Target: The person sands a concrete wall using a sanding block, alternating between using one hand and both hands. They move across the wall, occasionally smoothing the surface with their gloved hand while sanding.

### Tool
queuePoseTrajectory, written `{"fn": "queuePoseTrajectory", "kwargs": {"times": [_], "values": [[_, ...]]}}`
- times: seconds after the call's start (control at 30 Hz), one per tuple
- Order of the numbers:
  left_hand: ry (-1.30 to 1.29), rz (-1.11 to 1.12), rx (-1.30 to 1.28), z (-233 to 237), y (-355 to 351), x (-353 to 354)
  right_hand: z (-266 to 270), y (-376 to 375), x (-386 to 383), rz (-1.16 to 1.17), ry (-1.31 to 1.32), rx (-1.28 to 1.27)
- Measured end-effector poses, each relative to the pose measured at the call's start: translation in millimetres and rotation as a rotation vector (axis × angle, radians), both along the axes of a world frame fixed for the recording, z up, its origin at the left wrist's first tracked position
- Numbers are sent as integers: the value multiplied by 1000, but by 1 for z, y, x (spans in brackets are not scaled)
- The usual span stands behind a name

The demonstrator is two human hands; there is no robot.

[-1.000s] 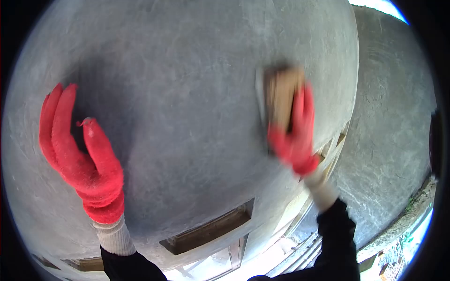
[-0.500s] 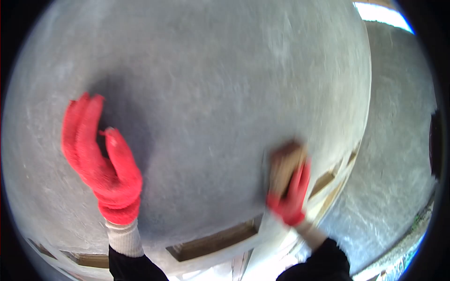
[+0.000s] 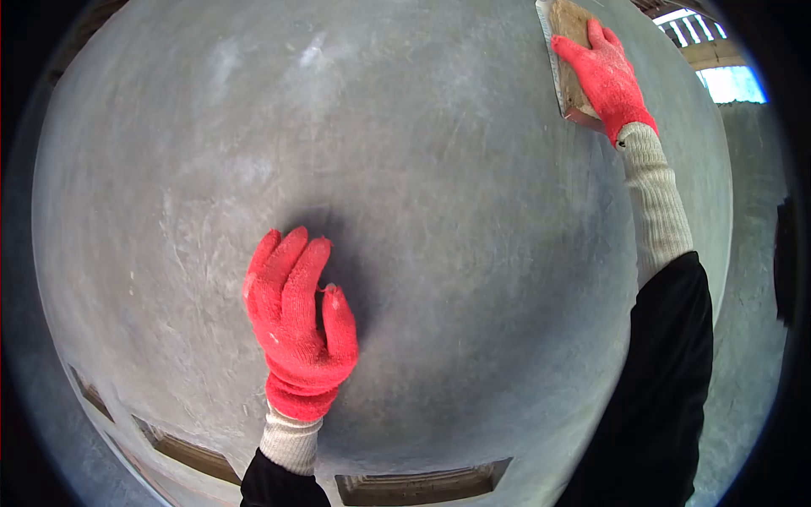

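Note:
My right hand (image 3: 606,74), in a red glove, grips a wooden sanding block (image 3: 568,24) with a pale, rough strip along its left edge. It presses the block flat to the grey plastered wall (image 3: 448,169) at the upper right, thumb over the wood and fingers at the far side. My left hand (image 3: 302,325), also red-gloved, holds nothing. Its fingers point up, slightly bent, with the thumb apart, and the palm faces the wall, casting a shadow there. Both cuffs are off-white knit under black sleeves.
Recessed rectangular openings (image 3: 422,485) run along the wall's lower edge, with another recess (image 3: 190,449) to the left. Past the wall's right edge stands a further grey wall (image 3: 756,169). Roof slats and a wooden beam (image 3: 711,54) show at the top right.
My right hand has carried the block from low on the wall up to the upper right. The view has shifted, and my left hand now appears further right and lower, its shape much the same.

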State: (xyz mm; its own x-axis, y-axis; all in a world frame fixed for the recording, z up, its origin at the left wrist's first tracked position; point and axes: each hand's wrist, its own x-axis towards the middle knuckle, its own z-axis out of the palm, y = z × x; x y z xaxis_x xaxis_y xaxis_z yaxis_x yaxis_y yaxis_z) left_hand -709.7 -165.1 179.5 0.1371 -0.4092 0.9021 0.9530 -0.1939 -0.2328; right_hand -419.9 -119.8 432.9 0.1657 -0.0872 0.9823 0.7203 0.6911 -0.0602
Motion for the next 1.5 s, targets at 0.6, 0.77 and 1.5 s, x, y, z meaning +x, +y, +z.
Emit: {"fn": "queuePoseTrajectory", "kwargs": {"times": [0.6, 0.77, 1.5], "values": [[49, -128, 0, 7, 9, 21, -247, 7, 14, -293, -262, 161], [82, -233, -7, 8, 14, 25, -11, 45, 4, -26, -57, 196], [-11, -38, 71, -1, -9, -21, -61, 4, -23, -106, -93, 144]]}}
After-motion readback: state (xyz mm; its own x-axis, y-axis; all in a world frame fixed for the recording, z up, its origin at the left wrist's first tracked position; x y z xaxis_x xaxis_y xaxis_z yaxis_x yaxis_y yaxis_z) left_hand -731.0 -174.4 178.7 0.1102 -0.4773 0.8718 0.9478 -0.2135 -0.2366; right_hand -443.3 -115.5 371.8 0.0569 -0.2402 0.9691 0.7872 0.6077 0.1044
